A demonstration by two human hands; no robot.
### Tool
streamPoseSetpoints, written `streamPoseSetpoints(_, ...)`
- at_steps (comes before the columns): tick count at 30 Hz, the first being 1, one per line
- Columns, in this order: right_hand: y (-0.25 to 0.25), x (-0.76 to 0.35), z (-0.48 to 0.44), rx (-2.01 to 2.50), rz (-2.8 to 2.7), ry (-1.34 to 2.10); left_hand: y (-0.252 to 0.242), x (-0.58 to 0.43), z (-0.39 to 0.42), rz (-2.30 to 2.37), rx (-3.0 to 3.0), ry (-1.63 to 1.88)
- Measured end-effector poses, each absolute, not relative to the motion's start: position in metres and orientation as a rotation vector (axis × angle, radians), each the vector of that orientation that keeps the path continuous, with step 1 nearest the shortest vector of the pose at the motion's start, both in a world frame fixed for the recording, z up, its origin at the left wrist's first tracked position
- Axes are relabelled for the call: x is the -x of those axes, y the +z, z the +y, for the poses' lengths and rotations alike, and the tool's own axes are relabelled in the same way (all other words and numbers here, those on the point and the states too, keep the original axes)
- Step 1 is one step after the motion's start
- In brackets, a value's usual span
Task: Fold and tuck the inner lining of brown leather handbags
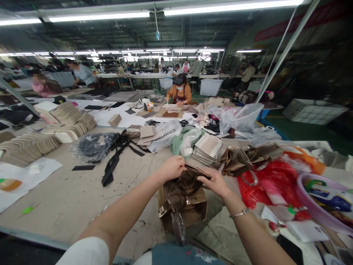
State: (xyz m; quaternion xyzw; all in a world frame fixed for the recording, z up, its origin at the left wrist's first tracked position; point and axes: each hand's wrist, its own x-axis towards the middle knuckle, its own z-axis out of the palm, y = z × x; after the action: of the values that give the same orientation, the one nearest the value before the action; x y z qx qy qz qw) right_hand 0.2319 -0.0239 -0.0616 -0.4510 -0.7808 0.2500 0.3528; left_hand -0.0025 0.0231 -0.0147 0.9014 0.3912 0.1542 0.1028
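Observation:
A brown handbag (183, 187) with metal rings and a plastic-wrapped strap hangs before me at the table's near edge. My left hand (173, 168) is closed in a pinch on the bag's upper edge. On the other side, my right hand (213, 181) grips the same edge between thumb and fingers. The bag's inside is hidden from me. Just beyond my hands lies a stack of beige boards (206, 149). More brown bag pieces (238, 160) lie to the right of my right hand.
Rows of beige padded pieces (30, 147) fill the table's left side, near a plastic-wrapped black bundle (95, 147). At right are a red plastic bag (271, 180) and a purple basin (303, 195). Across the table sits a person (180, 92) in an apron.

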Motion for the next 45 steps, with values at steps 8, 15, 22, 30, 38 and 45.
streamPoseSetpoints(8, -0.062, -0.227, -0.021, 1.204, -2.007, 0.624, -0.014, 0.003, 0.021, 1.178, -2.623, 0.458)
streamPoseSetpoints(15, -0.065, -0.225, -0.020, 1.293, -2.004, 0.512, -0.015, 0.001, 0.023, 1.186, -2.570, 0.508)
streamPoseSetpoints(22, -0.054, -0.225, -0.015, 1.277, -2.058, 0.544, -0.014, 0.000, 0.023, 1.213, -2.569, 0.486)
streamPoseSetpoints(30, -0.052, -0.207, -0.007, 1.294, -2.082, 0.422, -0.013, 0.002, 0.023, 1.170, -2.502, 0.546)
streamPoseSetpoints(38, -0.057, -0.208, -0.007, 1.263, -2.032, 0.477, -0.013, 0.013, 0.019, 0.967, -2.431, 0.669)
streamPoseSetpoints(45, -0.061, -0.210, -0.007, 1.246, -2.017, 0.454, -0.016, 0.017, 0.017, 0.898, -2.605, 0.745)
